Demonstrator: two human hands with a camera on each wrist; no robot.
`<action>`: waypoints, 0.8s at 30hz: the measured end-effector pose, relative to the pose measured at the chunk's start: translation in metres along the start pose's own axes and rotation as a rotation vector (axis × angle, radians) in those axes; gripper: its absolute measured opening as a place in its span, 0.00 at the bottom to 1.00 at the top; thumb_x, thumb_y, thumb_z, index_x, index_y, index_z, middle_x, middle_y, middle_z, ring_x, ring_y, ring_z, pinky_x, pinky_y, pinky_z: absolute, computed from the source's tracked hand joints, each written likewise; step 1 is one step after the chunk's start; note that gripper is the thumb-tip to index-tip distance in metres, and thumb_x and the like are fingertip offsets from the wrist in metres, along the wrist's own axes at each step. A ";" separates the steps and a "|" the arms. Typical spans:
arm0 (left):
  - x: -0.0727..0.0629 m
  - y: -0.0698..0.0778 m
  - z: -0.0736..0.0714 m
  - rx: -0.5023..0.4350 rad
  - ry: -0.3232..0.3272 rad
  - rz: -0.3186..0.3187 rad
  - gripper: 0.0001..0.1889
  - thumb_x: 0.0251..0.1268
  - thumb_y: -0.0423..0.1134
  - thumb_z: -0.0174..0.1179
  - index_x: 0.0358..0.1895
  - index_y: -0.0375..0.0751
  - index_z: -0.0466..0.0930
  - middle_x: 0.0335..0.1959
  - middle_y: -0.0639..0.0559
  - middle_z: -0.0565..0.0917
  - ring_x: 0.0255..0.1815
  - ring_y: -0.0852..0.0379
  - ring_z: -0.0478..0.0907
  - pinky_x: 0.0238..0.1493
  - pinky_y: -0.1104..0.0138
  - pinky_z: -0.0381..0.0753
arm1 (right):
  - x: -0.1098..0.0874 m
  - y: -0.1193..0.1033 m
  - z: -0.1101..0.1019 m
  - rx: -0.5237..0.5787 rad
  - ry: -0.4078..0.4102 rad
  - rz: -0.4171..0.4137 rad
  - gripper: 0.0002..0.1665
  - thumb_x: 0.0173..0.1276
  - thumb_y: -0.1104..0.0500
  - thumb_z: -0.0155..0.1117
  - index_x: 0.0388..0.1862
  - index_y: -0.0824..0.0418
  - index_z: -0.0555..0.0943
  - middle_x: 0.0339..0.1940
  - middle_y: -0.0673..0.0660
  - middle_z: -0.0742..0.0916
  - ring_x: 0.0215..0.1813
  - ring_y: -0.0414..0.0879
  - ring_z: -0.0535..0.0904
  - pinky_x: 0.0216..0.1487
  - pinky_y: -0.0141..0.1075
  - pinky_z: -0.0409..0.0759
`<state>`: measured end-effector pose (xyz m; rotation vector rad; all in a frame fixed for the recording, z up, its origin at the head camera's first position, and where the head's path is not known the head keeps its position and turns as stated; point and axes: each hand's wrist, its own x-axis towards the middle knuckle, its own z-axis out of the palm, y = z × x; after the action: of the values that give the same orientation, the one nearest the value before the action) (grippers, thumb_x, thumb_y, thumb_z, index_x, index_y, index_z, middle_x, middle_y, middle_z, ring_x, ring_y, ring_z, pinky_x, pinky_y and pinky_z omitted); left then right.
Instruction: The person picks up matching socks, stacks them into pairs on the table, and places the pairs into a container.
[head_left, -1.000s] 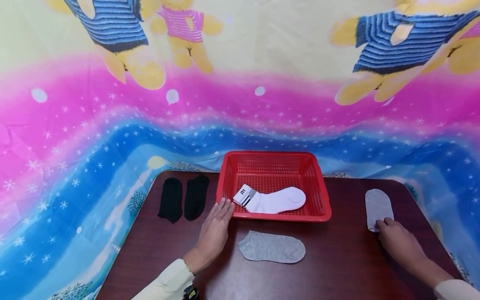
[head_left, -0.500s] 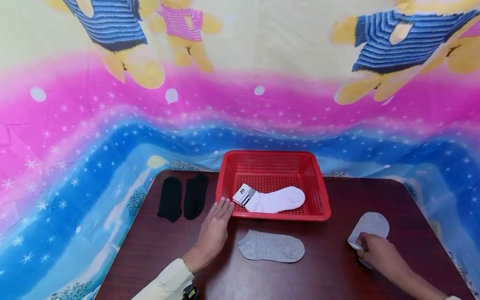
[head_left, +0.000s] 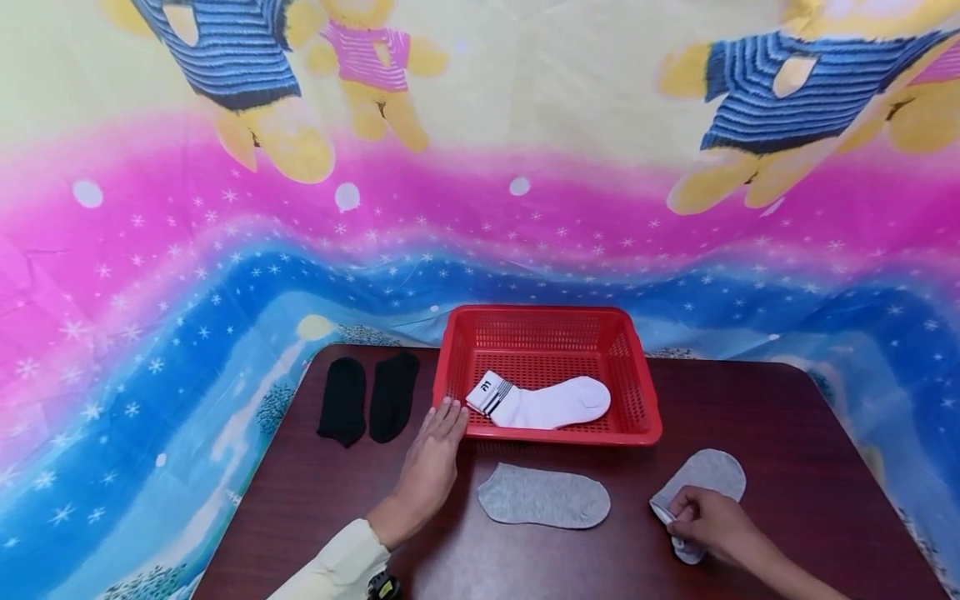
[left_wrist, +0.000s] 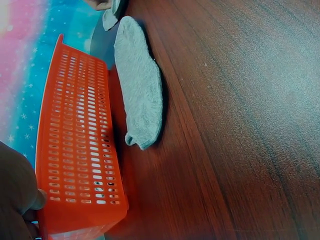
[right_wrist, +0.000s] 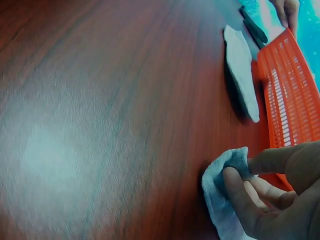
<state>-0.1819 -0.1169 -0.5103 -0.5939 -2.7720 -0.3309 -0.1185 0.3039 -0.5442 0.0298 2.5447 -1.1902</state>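
A grey sock point(head_left: 708, 473) at the right of the table is pinched at its cuff by my right hand point(head_left: 712, 523); the right wrist view shows thumb and fingers on the bunched opening of that sock point(right_wrist: 220, 195). My left hand point(head_left: 426, 462) rests with straight fingers against the front left corner of the red basket point(head_left: 562, 435). Inside the basket lies a white sock point(head_left: 558, 402) with a striped cuff. Another grey sock point(head_left: 543, 497) lies flat in front of the basket, also visible in the left wrist view as a grey sock point(left_wrist: 140, 82).
Two black socks point(head_left: 342, 402) lie side by side left of the basket. The brown table point(head_left: 555, 567) ends at a printed cloth backdrop point(head_left: 517, 233) with cartoon bears. A watch point(head_left: 383, 587) is on the left wrist.
My right hand has drawn the pinched grey sock from the right side of the table leftward and nearer, and the sock has turned and folded. My left hand has stayed at the basket.
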 end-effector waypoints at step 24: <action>0.023 0.075 -0.045 -0.438 0.265 0.084 0.07 0.64 0.32 0.66 0.44 0.43 0.84 0.37 0.54 0.84 0.35 0.63 0.77 0.36 0.74 0.78 | 0.023 -0.003 -0.045 -0.291 0.144 0.016 0.06 0.68 0.58 0.66 0.38 0.60 0.83 0.31 0.50 0.84 0.32 0.39 0.75 0.31 0.33 0.72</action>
<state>-0.1597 -0.0546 -0.4492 -0.7036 -2.4189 -0.9386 -0.1532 0.3330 -0.5222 0.0691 2.8128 -0.8290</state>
